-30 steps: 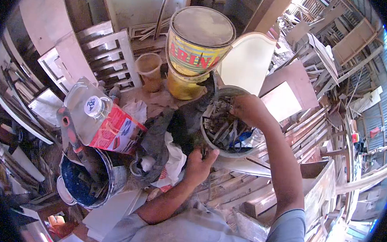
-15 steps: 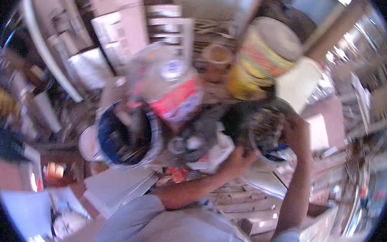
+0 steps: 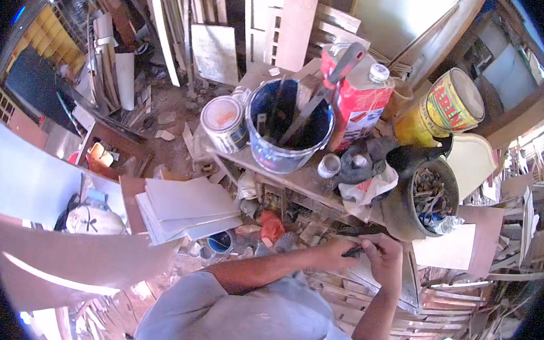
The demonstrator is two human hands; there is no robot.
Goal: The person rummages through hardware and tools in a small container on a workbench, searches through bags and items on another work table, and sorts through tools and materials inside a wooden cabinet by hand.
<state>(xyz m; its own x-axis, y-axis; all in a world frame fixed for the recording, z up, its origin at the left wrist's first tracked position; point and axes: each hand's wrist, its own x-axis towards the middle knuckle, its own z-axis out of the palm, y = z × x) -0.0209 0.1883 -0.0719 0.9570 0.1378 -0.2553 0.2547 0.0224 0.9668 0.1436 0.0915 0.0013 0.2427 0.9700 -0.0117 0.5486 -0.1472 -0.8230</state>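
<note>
My left hand (image 3: 334, 255) and my right hand (image 3: 384, 248) are close together in front of the bench. A small dark object (image 3: 353, 251) lies between them; its kind is too small to tell. My left hand is closed around it, and the bent fingers of my right hand meet its other side. Just above my right hand is a dark bucket (image 3: 396, 220) filled with small odds and ends (image 3: 431, 192). A white plastic bag (image 3: 373, 187) and a black cloth-like bundle (image 3: 361, 160) lie beside that bucket.
On the bench (image 3: 272, 173) stand a blue-lined bucket (image 3: 285, 161) holding a handsaw (image 3: 310, 113), a paint can (image 3: 225, 126), a red-and-white metal can (image 3: 363, 107) and a yellow tub (image 3: 441, 108). Flat boards (image 3: 189, 205) are stacked at left. Wood scraps (image 3: 450, 312) cover the right side.
My right hand has left the dark bucket and come down to my left hand. The small dark object now shows between them. The camera view has turned, shifting the bench things rightward.
</note>
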